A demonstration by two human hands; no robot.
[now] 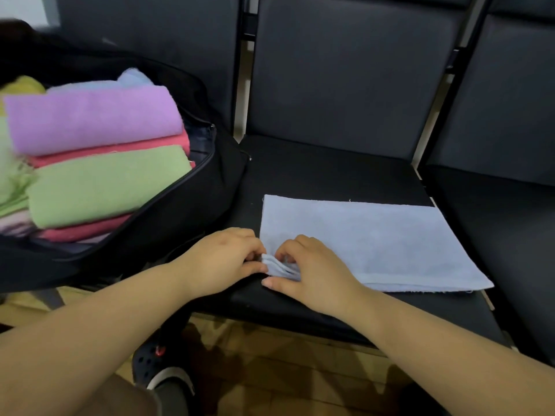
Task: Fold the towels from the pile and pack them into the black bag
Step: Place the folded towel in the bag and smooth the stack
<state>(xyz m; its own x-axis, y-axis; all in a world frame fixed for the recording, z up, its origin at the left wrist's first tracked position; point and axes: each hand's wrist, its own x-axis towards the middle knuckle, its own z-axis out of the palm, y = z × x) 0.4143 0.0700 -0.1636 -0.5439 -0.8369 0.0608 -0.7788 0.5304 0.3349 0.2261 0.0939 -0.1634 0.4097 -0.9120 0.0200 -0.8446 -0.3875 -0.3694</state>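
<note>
Open black fabric bag [168, 211] at 9 o'clock, nearly full: folded purple terry towel [90, 121] on top, pink and green folded ones stacked under it. At centre, left hand [222, 262] pinching the near-left corner layers of the pale blue terry towel [360, 244]; right hand [312, 271] just beside, fingers curled on the same bunched corner. Blue towel half-folded, flat on the black padded seat [330, 175], stretching toward 3 o'clock. Step, likely: mid-fold. Next probably needs corner carried across, edges aligned, then over to bag.
</note>
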